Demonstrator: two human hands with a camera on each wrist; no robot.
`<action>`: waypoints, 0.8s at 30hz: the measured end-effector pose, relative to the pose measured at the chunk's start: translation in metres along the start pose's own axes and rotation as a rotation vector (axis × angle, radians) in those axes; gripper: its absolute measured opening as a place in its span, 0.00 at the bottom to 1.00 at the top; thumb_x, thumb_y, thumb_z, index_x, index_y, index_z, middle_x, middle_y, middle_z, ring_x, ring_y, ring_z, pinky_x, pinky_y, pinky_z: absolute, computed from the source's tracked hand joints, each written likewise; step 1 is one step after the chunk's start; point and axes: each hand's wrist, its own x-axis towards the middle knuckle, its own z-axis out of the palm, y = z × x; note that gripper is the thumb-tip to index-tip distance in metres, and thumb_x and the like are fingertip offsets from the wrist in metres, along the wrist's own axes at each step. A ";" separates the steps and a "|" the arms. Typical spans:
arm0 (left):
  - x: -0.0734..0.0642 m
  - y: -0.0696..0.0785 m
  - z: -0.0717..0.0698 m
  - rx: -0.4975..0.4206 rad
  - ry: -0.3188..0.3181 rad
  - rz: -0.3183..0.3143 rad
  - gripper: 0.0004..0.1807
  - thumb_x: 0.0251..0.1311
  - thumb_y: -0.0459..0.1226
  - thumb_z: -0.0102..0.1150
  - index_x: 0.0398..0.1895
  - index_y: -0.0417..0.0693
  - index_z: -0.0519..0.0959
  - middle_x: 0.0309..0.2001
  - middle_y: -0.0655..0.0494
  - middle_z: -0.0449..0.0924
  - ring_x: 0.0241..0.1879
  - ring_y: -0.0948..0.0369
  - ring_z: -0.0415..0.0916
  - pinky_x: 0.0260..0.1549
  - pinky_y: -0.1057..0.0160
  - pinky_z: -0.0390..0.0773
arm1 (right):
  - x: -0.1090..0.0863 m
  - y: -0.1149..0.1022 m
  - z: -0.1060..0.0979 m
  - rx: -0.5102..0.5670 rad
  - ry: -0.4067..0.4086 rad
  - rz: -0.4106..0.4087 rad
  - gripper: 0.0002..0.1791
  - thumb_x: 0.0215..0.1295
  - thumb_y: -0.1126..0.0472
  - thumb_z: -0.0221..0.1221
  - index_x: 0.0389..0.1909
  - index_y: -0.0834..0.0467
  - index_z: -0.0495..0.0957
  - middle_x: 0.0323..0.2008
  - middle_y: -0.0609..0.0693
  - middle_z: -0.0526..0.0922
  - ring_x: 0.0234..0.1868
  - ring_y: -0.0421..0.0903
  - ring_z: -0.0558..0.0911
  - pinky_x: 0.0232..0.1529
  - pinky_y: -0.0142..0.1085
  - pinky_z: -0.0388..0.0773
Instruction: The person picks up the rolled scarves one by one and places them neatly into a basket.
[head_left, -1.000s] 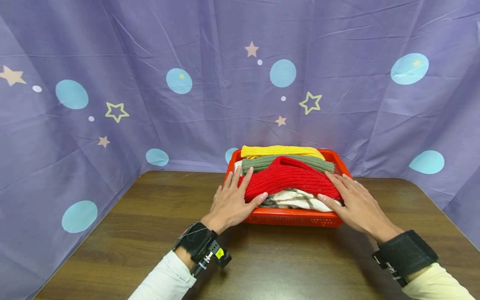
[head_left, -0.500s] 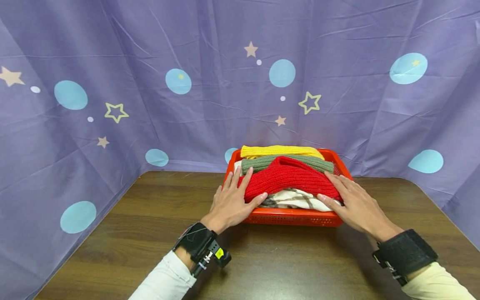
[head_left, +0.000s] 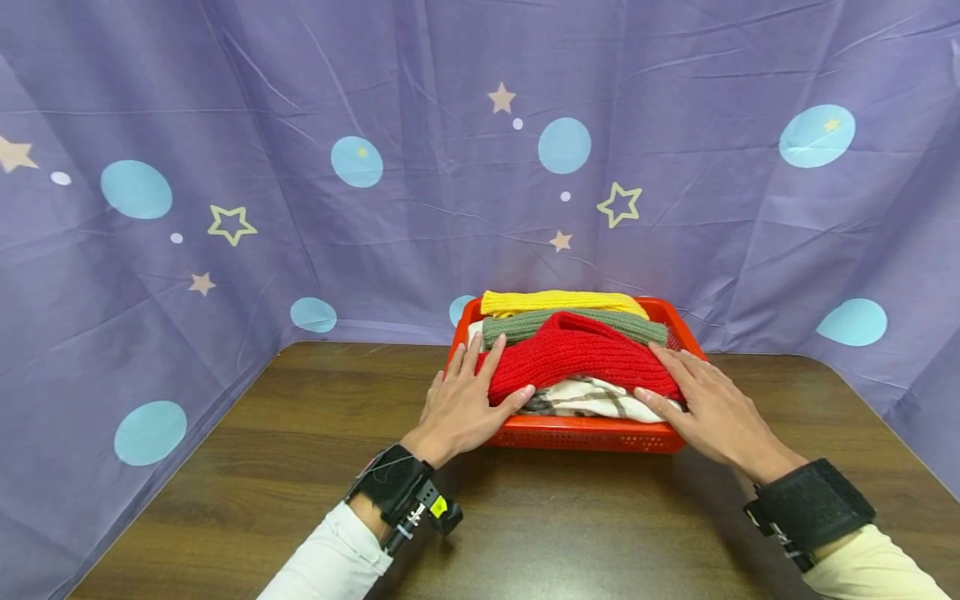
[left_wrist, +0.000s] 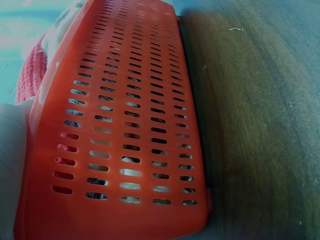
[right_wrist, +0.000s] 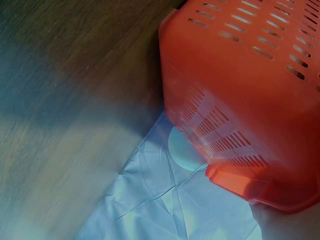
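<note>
A red plastic basket (head_left: 592, 435) with slotted walls stands at the back of the table, filled with folded knitwear and cloth. On top lies a red ribbed knit (head_left: 585, 358). Behind it are a green knit (head_left: 633, 327) and a yellow knit (head_left: 562, 302). White checked cloth (head_left: 592, 398) shows along the front. My left hand (head_left: 461, 408) rests over the basket's left front corner, fingers spread and straight, touching the red knit. At the right front corner my right hand (head_left: 716, 408) lies likewise, fingers extended. The slotted front wall (left_wrist: 132, 120) fills much of the left wrist view.
The basket stands on a brown wooden table (head_left: 315, 442). A purple curtain (head_left: 420, 233) with stars and dots hangs right behind the table's back edge and along the sides. Each wrist wears a black strap (head_left: 817, 504) with a small mounted device.
</note>
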 end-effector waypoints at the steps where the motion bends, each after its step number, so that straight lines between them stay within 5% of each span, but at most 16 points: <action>1: 0.000 0.000 0.000 0.001 0.001 0.000 0.48 0.64 0.72 0.39 0.82 0.64 0.46 0.82 0.49 0.40 0.78 0.43 0.45 0.68 0.33 0.55 | 0.000 0.000 0.000 0.000 0.002 -0.003 0.44 0.71 0.35 0.53 0.79 0.55 0.56 0.71 0.71 0.63 0.70 0.72 0.62 0.64 0.69 0.59; 24: -0.001 0.000 -0.001 -0.007 -0.003 -0.001 0.48 0.64 0.72 0.39 0.82 0.65 0.46 0.82 0.50 0.39 0.78 0.44 0.45 0.68 0.33 0.55 | 0.001 0.002 0.001 -0.001 -0.003 -0.006 0.45 0.71 0.35 0.53 0.79 0.56 0.56 0.72 0.71 0.62 0.71 0.71 0.61 0.66 0.68 0.57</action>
